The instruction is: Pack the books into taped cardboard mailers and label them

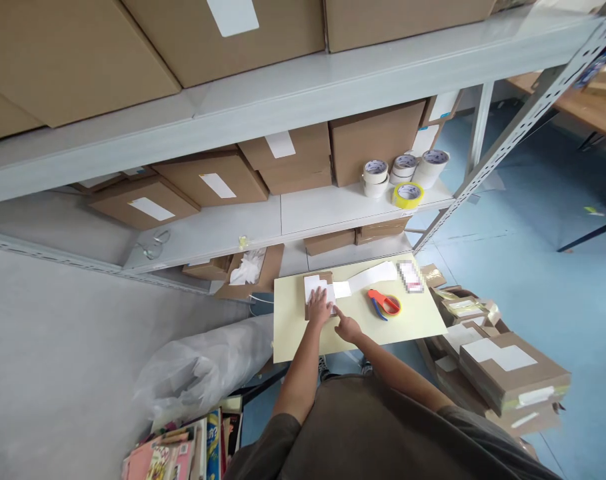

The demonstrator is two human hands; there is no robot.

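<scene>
A small cardboard box (307, 312) with white labels on top lies at the left of a pale yellow tabletop (293, 340). My left hand (319, 307) rests flat on the labels, fingers spread. At the box's lower right corner, the stretched index finger of my right hand (349, 328) touches or nearly touches the edge. The other right fingers are curled, and I see nothing held in them. A strip of white labels (375, 277) runs rightward from beside the box. The orange tape dispenser (377, 295) with blue and yellow parts sits to the right of my hands.
Behind the table stands a metal shelf (313, 208) with cardboard boxes and several tape rolls (375, 172). Labelled parcels (517, 373) are piled at the right. To the left are a plastic-wrapped roll (207, 360) and books (183, 453). A blurred-out rectangle (411, 276) lies on the tabletop.
</scene>
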